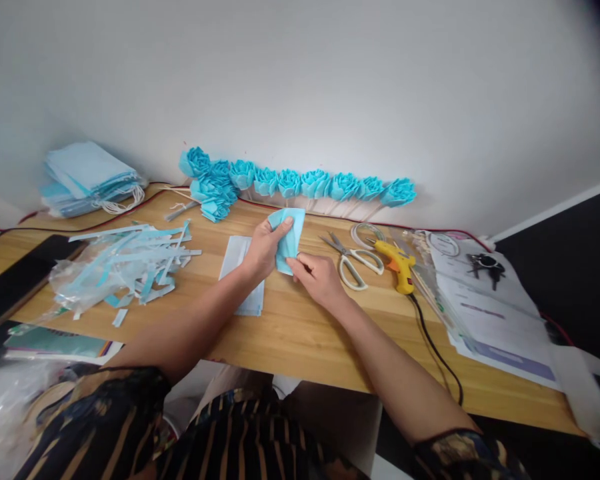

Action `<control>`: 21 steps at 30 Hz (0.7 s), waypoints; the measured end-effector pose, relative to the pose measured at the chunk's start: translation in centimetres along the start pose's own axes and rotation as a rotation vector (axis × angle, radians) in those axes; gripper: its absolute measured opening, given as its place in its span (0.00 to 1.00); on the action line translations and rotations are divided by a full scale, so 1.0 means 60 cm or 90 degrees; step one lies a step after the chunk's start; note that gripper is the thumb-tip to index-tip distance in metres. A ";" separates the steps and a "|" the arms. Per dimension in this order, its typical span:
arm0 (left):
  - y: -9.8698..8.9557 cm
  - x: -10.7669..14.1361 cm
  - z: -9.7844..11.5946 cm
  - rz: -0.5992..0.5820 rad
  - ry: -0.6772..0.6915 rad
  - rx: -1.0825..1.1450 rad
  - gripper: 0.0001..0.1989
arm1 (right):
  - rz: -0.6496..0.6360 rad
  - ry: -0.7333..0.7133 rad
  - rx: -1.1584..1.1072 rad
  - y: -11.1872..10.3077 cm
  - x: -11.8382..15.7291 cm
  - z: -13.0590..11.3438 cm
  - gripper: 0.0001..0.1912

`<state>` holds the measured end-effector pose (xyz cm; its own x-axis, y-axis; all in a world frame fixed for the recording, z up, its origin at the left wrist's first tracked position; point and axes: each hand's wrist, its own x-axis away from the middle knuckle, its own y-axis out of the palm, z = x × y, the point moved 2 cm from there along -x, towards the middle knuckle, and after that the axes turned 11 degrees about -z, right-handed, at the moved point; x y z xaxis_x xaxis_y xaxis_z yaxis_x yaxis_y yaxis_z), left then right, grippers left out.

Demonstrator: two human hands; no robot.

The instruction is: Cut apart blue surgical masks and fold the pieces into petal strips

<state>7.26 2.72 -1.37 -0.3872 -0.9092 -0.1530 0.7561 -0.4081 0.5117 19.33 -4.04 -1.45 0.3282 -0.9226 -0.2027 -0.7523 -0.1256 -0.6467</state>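
Observation:
A folded piece of light-blue face-mask fabric is held up over the middle of the table. My left hand grips it from the left, thumb pressed on its upper face. At its lower right edge, my right hand pinches the fabric between thumb and fingers. Below my left forearm lies a flat stack of pale mask pieces, partly covered by that arm. Scissors with white handles rest to the right of my right hand, blades apart. Behind, blue fabric roses on thin sticks lean along the wall.
Cut strips are heaped at left beside a black phone. A stack of masks stands at the back left. On the right are a yellow glue gun with a black cord, papers and keys.

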 end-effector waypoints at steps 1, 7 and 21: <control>0.000 0.001 0.000 -0.001 -0.001 -0.012 0.20 | 0.008 0.000 -0.037 -0.005 0.000 0.005 0.25; 0.012 0.010 -0.008 -0.047 -0.006 -0.083 0.20 | 0.137 0.028 -0.182 -0.034 -0.002 0.025 0.25; 0.015 0.011 -0.020 -0.117 0.005 -0.141 0.17 | 0.201 0.028 -0.232 -0.042 -0.005 0.031 0.21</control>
<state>8.30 1.63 -2.01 -0.5245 -0.8188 -0.2333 0.7708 -0.5730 0.2784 22.16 -2.76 -1.14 0.0326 -0.9497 -0.3116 -0.9649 0.0513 -0.2576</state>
